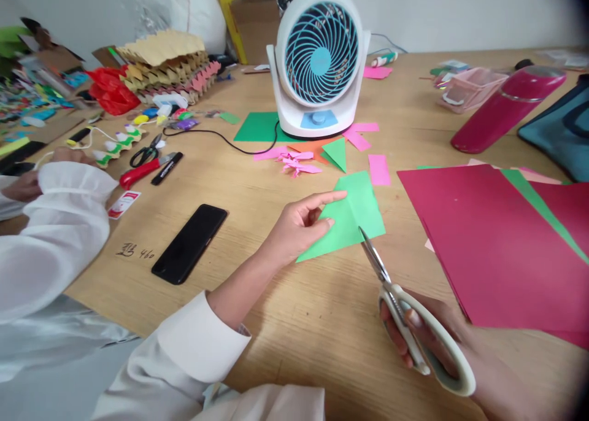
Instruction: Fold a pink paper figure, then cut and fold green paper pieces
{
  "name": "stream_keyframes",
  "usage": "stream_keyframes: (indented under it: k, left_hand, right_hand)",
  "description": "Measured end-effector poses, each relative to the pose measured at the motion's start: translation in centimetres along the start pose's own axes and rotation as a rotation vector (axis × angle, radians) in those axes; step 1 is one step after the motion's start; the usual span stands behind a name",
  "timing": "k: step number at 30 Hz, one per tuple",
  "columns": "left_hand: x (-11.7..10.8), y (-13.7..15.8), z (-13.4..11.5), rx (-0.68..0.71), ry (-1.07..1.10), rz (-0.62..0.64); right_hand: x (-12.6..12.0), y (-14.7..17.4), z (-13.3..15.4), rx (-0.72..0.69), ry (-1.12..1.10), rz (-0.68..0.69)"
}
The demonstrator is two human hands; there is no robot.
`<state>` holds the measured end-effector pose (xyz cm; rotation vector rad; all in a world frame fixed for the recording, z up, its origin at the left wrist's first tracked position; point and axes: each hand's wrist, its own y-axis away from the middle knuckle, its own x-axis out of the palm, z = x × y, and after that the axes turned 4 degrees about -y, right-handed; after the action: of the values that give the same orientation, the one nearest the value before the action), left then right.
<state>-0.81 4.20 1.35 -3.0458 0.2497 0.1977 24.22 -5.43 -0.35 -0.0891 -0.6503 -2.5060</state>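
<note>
Just ahead of the person's cuff, the left hand [294, 227] is closed on the left edge of a piece of green paper [354, 209], forefinger and thumb laid over it a little way apart. The paper sits right of that hand's fingertips, a faint crease running down it. Below and to the right, the right hand [444, 313] is wrapped round the pale handles of the scissors [389, 286], their tip at the paper's near edge — whether a blade lies beneath, I cannot tell.

Beyond the left hand lie folded pink figures [297, 162], a green triangle [337, 154] and some pink strips [380, 169]; farther beyond it stands the fan [321, 62], with a darker green sheet [255, 126] by its base. Left of the left hand is the phone [189, 243], face up on the table [276, 310], and past that a card [124, 204], a black cutter [167, 168] and a red-handled tool [140, 174]. Farthest left of the hand rests a co-worker's white sleeve [55, 224].

Ahead of the right hand and to its right spread the red sheets [497, 243], a green strip across them. Beyond those — well away from the hand — are the tilted flask [506, 111] and a pink basket [473, 89].
</note>
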Motion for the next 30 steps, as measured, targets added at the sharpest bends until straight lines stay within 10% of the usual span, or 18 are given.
stream_keyframes:
  k: [30]
  left_hand:
    - [0.6, 0.4, 0.3, -0.04, -0.024, 0.137]
  right_hand:
    - [-0.7, -0.3, -1.2, 0.007, 0.036, 0.067]
